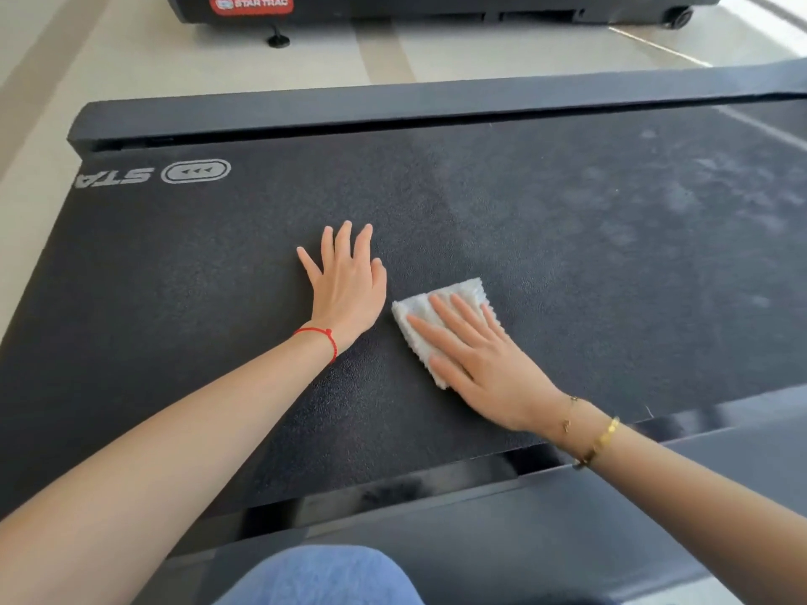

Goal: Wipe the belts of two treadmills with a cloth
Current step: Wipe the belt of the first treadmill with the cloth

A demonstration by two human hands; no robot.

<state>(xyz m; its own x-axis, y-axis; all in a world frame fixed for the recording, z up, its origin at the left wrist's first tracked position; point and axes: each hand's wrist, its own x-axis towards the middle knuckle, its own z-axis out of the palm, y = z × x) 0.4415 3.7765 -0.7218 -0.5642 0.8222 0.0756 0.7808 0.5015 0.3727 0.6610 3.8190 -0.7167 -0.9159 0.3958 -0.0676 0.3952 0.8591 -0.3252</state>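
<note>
A black textured treadmill belt (546, 220) fills the middle of the view. Its right part shows pale dusty smudges, its left part looks darker. A small white cloth (458, 296) lies flat on the belt near the centre. My right hand (476, 355) presses on it with straight spread fingers, covering its lower half. Just to the left of the cloth, my left hand (345, 286) rests flat on the bare belt, fingers spread. A second treadmill (393, 6) with a red Star Trac label stands across the floor at the top.
Dark side rails run along the belt's far side (436, 102) and near side (567, 508). A white logo (196, 171) marks the belt's left end. Pale floor (131, 58) separates the two machines. My knee in blue jeans (323, 578) is at the bottom.
</note>
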